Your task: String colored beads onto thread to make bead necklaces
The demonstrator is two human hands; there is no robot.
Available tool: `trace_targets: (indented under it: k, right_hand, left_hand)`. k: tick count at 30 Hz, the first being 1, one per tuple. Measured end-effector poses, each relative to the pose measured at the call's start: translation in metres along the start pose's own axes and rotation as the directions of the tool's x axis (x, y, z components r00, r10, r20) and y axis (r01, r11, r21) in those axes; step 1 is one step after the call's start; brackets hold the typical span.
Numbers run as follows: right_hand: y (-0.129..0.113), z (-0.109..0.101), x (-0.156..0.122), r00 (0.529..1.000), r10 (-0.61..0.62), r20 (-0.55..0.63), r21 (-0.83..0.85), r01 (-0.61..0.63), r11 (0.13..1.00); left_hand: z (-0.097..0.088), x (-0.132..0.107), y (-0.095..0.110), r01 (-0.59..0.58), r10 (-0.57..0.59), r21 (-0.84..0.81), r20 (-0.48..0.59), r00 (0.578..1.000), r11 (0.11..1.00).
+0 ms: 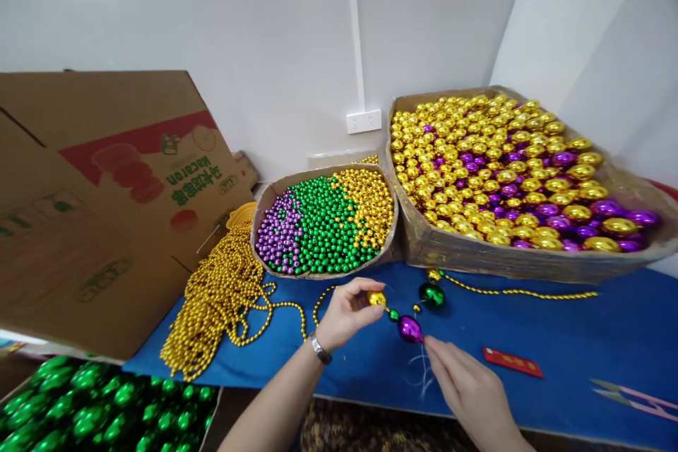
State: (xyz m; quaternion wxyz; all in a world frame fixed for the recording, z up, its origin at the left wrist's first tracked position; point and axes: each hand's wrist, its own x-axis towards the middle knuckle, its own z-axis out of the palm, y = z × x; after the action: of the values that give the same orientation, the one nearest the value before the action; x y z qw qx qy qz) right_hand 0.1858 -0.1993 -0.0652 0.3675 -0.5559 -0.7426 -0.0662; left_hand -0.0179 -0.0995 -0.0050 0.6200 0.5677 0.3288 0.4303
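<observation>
Between thumb and fingers, my left hand [348,312] pinches a gold ball bead [376,298]. A small green bead [393,314] and a larger purple bead [409,328] follow it on the same string. My right hand [466,381] is closed at the lower end of the purple bead, where a small purple bead shows at the fingertips. Thin clear thread [421,374] hangs in loose loops below. Just beyond lie a big green bead [432,294], a small gold bead and a gold bead chain [519,292].
Behind stand a box of small purple, green and gold beads [323,226] and a wide box of large gold and purple beads [492,176]. Gold bead chains [217,296] pile at left by a carton [106,226]. A red packet [512,361] and thread snips [635,399] lie right.
</observation>
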Motion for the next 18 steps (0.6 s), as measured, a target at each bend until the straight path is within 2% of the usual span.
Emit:
trace_targets:
  k: [6, 11, 13, 16, 18]
  right_hand:
    - [-0.010, -0.002, 0.006, 0.966, 0.204, 0.159, 0.243, -0.239, 0.940]
    - [-0.001, 0.005, -0.001, 0.952, 0.252, 0.173, 0.389, -0.301, 0.870]
    - [0.003, 0.013, -0.006, 0.907, 0.325, 0.268, 0.490, -0.419, 0.765]
    - [0.002, 0.027, -0.009, 0.780, 0.389, 0.491, 0.603, -0.626, 0.494]
    - [-0.003, 0.032, -0.009, 0.717, 0.400, 0.571, 0.637, -0.694, 0.335]
  left_hand:
    - [0.010, -0.004, -0.010, 0.070, -0.087, -0.249, -0.057, 0.995, 0.966]
    - [0.014, -0.005, -0.011, 0.020, -0.044, -0.182, -0.124, 0.991, 0.983]
    - [0.018, -0.008, -0.012, 0.009, -0.025, -0.137, -0.112, 0.993, 0.990]
    - [0.020, -0.013, -0.011, 0.010, -0.011, -0.127, -0.010, 1.000, 0.992]
    - [0.013, -0.014, -0.007, -0.037, 0.042, -0.074, 0.060, 0.997, 0.997]
